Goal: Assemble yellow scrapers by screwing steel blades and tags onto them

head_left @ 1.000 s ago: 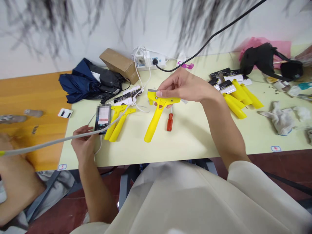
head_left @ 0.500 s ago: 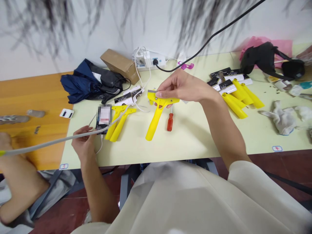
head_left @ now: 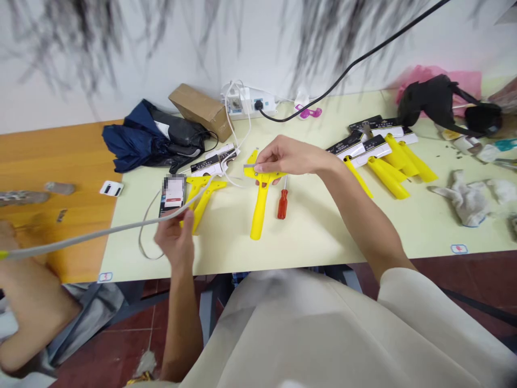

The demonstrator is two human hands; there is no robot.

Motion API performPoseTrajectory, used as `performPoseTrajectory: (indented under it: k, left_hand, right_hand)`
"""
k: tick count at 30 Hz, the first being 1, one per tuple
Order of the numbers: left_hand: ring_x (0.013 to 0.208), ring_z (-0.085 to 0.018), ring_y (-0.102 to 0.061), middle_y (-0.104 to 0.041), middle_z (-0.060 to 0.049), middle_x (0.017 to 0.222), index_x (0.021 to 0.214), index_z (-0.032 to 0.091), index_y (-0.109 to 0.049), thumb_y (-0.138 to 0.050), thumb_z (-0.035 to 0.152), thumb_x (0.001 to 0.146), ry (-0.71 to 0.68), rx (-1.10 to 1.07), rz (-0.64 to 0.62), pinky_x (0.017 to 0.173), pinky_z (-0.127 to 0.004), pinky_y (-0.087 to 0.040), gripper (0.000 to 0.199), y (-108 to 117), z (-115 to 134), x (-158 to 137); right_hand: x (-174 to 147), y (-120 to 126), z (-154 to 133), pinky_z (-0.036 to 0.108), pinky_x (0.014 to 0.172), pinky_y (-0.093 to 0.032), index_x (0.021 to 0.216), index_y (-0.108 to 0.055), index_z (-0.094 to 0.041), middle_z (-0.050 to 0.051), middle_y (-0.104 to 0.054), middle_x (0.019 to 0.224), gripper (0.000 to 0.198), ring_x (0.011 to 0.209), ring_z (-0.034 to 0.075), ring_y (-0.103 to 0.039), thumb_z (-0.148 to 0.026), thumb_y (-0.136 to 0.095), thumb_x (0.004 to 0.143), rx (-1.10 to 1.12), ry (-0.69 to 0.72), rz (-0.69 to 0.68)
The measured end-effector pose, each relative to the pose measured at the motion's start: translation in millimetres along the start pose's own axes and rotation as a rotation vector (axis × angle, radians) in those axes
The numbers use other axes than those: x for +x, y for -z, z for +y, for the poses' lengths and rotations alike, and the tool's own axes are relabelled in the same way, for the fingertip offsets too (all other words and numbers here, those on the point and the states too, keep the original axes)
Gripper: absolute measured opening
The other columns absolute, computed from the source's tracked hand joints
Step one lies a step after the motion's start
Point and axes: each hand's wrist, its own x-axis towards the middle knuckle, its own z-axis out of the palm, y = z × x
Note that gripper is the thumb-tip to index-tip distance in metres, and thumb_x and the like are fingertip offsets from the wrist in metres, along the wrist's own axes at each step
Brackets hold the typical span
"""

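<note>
Scraper (head_left: 259,207) in right grip (head_left: 278,157), screwdriver (head_left: 283,205) nearby

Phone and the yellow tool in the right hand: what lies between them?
In the head view, two other yellow tools lie between the phone and the held yellow tool, close beside the phone.
</note>
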Motion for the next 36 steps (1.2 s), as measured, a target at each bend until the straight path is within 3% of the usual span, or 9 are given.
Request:
performPoseTrajectory:
  k: [6,10,14,21,26,30,36]
  left_hand:
    - [0.107,-0.025,-0.077,-0.081,-0.01,0.112,0.113,0.022,-0.078,-0.083,0.05,0.097,0.184,-0.225,-0.614,0.098,-0.039,-0.061,0.034,-70,25,-29]
    - [0.121,-0.029,-0.076,-0.08,-0.012,0.126,0.118,0.02,-0.078,-0.09,0.051,0.091,0.332,-0.474,-0.787,0.109,-0.043,-0.059,0.043,-111,32,-26]
    - [0.108,-0.028,-0.079,-0.082,-0.011,0.113,0.103,0.016,-0.078,-0.098,0.049,0.082,0.573,-0.672,-0.74,0.102,-0.046,-0.064,0.043,-136,33,-20]
    - [0.103,-0.025,-0.08,-0.08,-0.006,0.098,0.087,0.017,-0.075,-0.101,0.042,0.077,0.627,-0.741,-0.682,0.099,-0.041,-0.067,0.038,-155,42,-9]
    - [0.108,-0.026,-0.081,-0.079,-0.005,0.097,0.087,0.018,-0.067,-0.101,0.039,0.079,0.687,-0.821,-0.646,0.106,-0.045,-0.066,0.04,-163,46,-6]
    - [0.123,-0.026,-0.078,-0.081,-0.006,0.11,0.092,0.02,-0.063,-0.095,0.037,0.086,0.713,-0.874,-0.634,0.114,-0.046,-0.063,0.036,-161,43,-8]
    - [0.135,-0.028,-0.073,-0.081,-0.009,0.124,0.097,0.02,-0.065,-0.089,0.032,0.094,0.79,-0.877,-0.602,0.119,-0.047,-0.059,0.027,-157,39,-3]
  right_hand:
    - [32,-18,46,0.019,0.059,-0.057,0.083,-0.078,-0.016,0.003,-0.077,0.082,0.021,0.071,0.014,-0.068,-0.031,-0.08,0.098,0.043,-0.117,-0.151]
    - [40,-24,64,0.022,0.064,-0.06,0.08,-0.076,-0.017,0.002,-0.075,0.079,0.025,0.072,0.015,-0.071,-0.035,-0.085,0.094,0.129,-0.179,-0.147]
    - [40,-18,71,0.027,0.069,-0.064,0.079,-0.079,-0.018,0.004,-0.078,0.08,0.034,0.072,0.018,-0.073,-0.047,-0.096,0.082,0.227,-0.207,-0.102]
    - [38,-2,75,0.03,0.07,-0.068,0.077,-0.083,-0.019,0.006,-0.082,0.082,0.04,0.079,0.024,-0.08,-0.051,-0.105,0.069,0.299,-0.261,0.018]
    - [33,3,68,0.034,0.068,-0.07,0.085,-0.085,-0.019,0.008,-0.084,0.084,0.046,0.076,0.027,-0.082,-0.062,-0.1,0.076,0.243,-0.306,0.087]
    - [29,5,60,0.034,0.076,-0.072,0.089,-0.084,-0.018,0.009,-0.085,0.086,0.052,0.08,0.027,-0.084,-0.069,-0.094,0.082,0.258,-0.331,0.059]
    - [24,17,65,0.033,0.08,-0.072,0.096,-0.083,-0.02,0.01,-0.087,0.098,0.045,0.084,0.026,-0.085,-0.064,-0.091,0.088,0.265,-0.329,0.013]
